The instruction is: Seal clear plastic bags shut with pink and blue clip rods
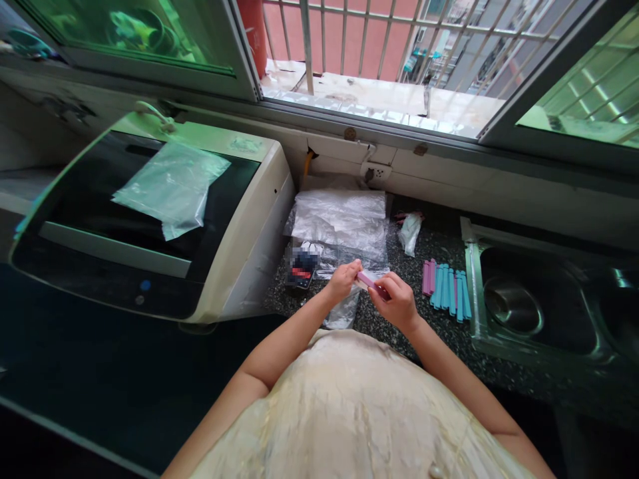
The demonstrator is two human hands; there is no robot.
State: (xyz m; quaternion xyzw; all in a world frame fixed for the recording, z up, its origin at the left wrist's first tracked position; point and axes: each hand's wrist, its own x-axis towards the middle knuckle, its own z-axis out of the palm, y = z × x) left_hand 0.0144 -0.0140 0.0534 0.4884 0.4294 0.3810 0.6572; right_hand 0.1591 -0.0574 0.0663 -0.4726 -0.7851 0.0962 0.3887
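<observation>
Between my two hands, over the front of the dark speckled counter, is a pink bag sealing clip (369, 282). The fingertips of my left hand (343, 279) pinch its far left end. My right hand (398, 301) is closed around the near right end, covering part of it. A small clear plastic bag (343, 310) lies just below my hands, against my clothing. To the right, blue sealing clips (444, 287) lie side by side in a row, with pink clips (428, 276) at the left end. Behind my hands, clear plastic bags (340, 216) are spread flat.
A phone (301, 266) lies on the counter left of my hands. A white appliance with a dark lid (219, 199) stands at left, a plastic bag (172, 186) on top. A crumpled white packet (410, 233) sits behind the clips. At right is a metal sink (474, 293).
</observation>
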